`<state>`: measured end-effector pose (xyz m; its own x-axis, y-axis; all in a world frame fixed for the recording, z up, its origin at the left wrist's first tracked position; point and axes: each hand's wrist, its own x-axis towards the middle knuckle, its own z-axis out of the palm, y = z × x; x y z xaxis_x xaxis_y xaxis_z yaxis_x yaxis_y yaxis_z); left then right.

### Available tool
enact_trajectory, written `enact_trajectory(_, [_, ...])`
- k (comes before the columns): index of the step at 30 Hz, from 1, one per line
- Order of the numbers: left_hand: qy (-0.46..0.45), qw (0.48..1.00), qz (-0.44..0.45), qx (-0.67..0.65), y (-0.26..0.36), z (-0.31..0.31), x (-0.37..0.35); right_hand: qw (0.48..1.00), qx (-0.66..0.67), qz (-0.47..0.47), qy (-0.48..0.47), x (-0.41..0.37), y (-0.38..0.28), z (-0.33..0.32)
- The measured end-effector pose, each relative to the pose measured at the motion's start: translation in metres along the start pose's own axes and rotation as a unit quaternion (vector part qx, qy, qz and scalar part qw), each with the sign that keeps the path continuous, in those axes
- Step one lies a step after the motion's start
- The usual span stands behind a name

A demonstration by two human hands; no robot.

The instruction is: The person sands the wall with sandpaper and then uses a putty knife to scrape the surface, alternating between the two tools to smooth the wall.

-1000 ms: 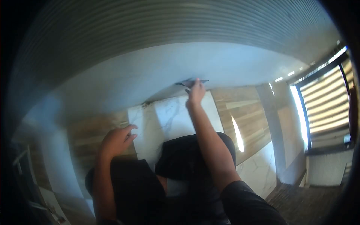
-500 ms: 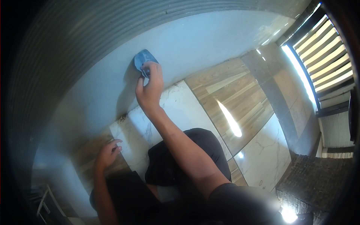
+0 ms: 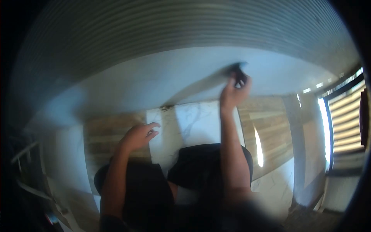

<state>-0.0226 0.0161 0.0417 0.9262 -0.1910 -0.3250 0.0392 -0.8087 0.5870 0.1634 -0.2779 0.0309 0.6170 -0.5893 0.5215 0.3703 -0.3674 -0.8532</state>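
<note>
My right hand (image 3: 234, 94) reaches up to the smooth white lower wall (image 3: 154, 77), its fingers closed on a thin, flat blue piece (image 3: 239, 69). The piece is smeared by motion and looks dark on its near side, so I cannot tell its exact kind. It is right at the wall, and a long shadow falls to its left. My left hand (image 3: 138, 136) hangs over the floor near my knee, thumb and fingers apart, with nothing in it.
Ribbed grey panelling (image 3: 185, 27) rises above the smooth wall band. Below lies a floor of marble-look (image 3: 197, 123) and wood-look tiles (image 3: 266, 127). A slatted window (image 3: 348, 123) lets in light at the right. A metal frame (image 3: 29, 154) stands at the left.
My view has turned and shifted. My right hand, still on the blue piece, is farther right along the wall, and the piece has tilted from face-on to nearly edge-on. My left hand stays empty.
</note>
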Motion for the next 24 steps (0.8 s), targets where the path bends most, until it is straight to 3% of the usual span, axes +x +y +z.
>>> enact_trajectory(2, [0.009, 0.999, 0.041, 0.019, 0.001, -0.001, -0.004, 0.999, 0.038, -0.016, -0.001, 0.009, 0.017, -0.003])
enact_trajectory(5, [0.009, 0.997, 0.040, 0.067, 0.012, -0.007, -0.012, 0.999, 0.017, -0.025, -0.032, 0.000, -0.010, -0.007])
enact_trajectory(7, [0.040, 0.996, 0.059, 0.057, 0.008, -0.003, -0.016, 0.978, -0.048, -0.196, -0.045, -0.009, -0.025, -0.004])
enact_trajectory(8, [0.055, 0.993, 0.088, 0.062, 0.006, -0.002, -0.018, 0.976, -0.041, -0.206, -0.059, -0.015, -0.034, -0.001])
enact_trajectory(10, [0.058, 0.993, 0.085, 0.049, 0.007, -0.003, -0.022, 0.909, -0.089, -0.385, -0.133, -0.023, -0.049, 0.004])
enact_trajectory(12, [0.066, 0.994, 0.084, 0.038, 0.007, -0.007, -0.024, 0.893, -0.089, -0.402, -0.183, -0.026, -0.055, 0.004])
enact_trajectory(16, [0.076, 0.992, 0.097, 0.041, 0.003, -0.007, -0.027, 0.929, -0.092, -0.355, -0.042, 0.005, -0.027, 0.006])
enact_trajectory(18, [0.083, 0.991, 0.101, 0.039, 0.004, -0.010, -0.025, 0.933, -0.111, -0.342, -0.021, 0.011, -0.030, 0.007])
enact_trajectory(21, [0.069, 0.990, 0.115, 0.051, 0.004, -0.007, -0.020, 0.847, -0.171, -0.487, -0.126, 0.004, -0.049, 0.006])
enact_trajectory(22, [0.070, 0.990, 0.112, 0.045, 0.003, -0.004, -0.019, 0.849, -0.179, -0.483, -0.120, 0.004, -0.049, 0.007])
enact_trajectory(24, [0.060, 0.990, 0.115, 0.047, 0.001, -0.002, -0.021, 0.908, -0.130, -0.397, -0.026, 0.004, -0.050, 0.011])
